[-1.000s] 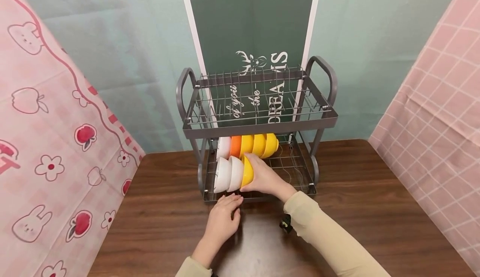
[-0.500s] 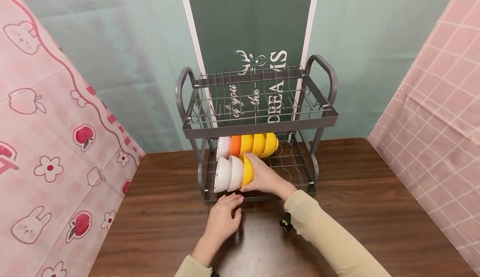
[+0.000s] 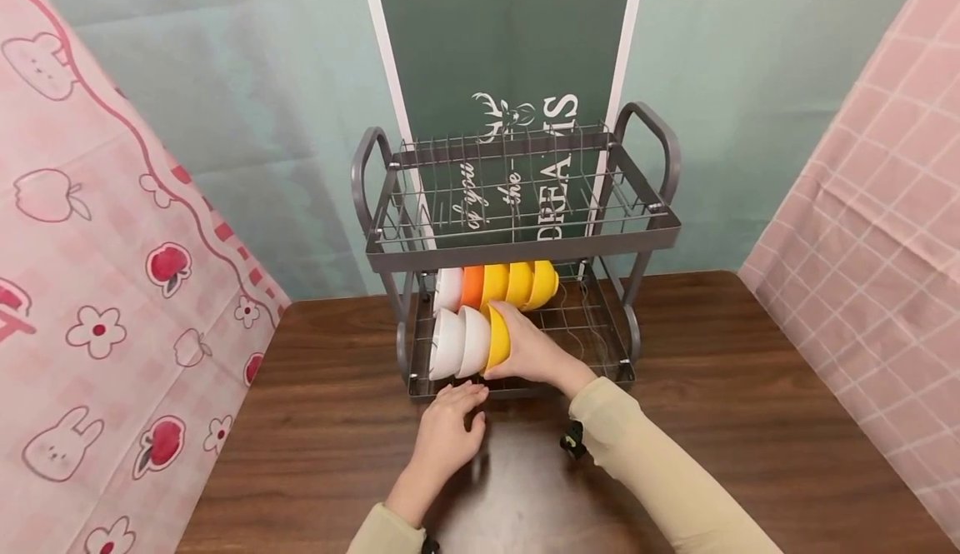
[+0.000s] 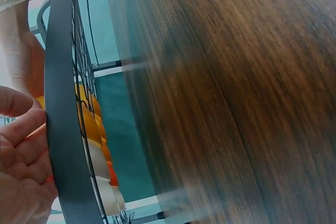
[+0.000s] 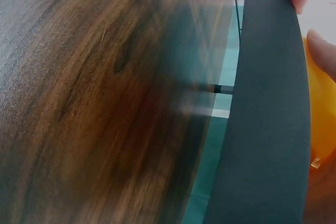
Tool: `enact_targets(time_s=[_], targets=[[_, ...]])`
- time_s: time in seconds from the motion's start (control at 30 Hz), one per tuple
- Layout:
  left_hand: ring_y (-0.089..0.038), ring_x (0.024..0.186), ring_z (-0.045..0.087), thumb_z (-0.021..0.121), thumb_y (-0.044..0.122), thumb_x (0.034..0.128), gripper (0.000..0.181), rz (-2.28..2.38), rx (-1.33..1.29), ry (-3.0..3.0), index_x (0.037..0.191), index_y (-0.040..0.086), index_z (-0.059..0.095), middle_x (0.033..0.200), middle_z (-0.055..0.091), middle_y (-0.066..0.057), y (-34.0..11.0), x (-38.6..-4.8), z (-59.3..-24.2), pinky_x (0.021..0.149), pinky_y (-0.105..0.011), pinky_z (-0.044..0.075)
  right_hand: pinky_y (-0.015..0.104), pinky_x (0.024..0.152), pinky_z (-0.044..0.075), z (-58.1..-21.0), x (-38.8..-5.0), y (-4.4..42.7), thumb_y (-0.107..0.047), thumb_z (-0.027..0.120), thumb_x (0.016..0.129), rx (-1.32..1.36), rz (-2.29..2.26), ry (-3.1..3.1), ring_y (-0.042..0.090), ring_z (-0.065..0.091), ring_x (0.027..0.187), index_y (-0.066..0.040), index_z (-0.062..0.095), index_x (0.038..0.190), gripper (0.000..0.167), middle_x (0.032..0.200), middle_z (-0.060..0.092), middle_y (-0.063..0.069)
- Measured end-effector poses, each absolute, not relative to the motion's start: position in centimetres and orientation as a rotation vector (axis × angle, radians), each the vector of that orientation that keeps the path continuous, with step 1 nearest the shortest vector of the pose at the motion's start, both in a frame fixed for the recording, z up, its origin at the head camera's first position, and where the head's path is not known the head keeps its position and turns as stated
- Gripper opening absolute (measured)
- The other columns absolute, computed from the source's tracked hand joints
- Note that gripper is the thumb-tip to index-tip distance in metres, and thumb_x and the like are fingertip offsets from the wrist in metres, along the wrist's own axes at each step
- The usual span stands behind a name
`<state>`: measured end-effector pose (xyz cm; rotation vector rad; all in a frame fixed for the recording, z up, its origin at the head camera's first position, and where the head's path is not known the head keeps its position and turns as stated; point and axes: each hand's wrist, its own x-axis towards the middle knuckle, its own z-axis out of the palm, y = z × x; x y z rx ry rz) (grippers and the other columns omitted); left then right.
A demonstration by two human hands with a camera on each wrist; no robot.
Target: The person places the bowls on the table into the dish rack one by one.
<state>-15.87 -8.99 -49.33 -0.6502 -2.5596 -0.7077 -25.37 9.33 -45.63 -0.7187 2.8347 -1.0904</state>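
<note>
In the head view my right hand (image 3: 534,350) grips a yellow bowl (image 3: 497,339), standing on its side on the lower tier of a dark grey two-tier dish rack (image 3: 525,252). To its left, two white bowls (image 3: 447,344) stand in the same front row. My left hand (image 3: 447,429) lies by the rack's lower front edge, fingertips at the rail. The left wrist view has the left hand (image 4: 23,166) touching that rail with relaxed fingers. The yellow bowl (image 5: 323,114) is partly hidden behind the rail in the right wrist view.
Behind the front row, a white bowl (image 3: 449,289), an orange bowl (image 3: 472,286) and several yellow bowls (image 3: 517,283) line the lower tier. Bare wires form the upper tier. The rack stands on a brown wooden table (image 3: 712,421), with cloths hanging around three sides.
The head view has shifted slightly, so the rack appears a little higher. Both hands and the bowls keep the same places.
</note>
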Motion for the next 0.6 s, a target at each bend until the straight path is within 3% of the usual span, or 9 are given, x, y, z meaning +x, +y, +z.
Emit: enact_targets(time_s=[0.6], targets=[[-0.016,0.104,0.063,0.067,0.016,0.0788,0.026,-0.64,-0.674,-2.609,0.105,0.013,0.071,0.106,0.07,0.001,-9.39,-16.56,-48.69,0.095,-0.039,0.047,0.045,0.112,0.028,-46.11,-24.76,10.29,-0.04,0.078,0.07,-0.697,-1.019,2.882,0.026,0.026,0.139,-0.013,0.009,0.149,0.109,0.153,0.022,0.007]])
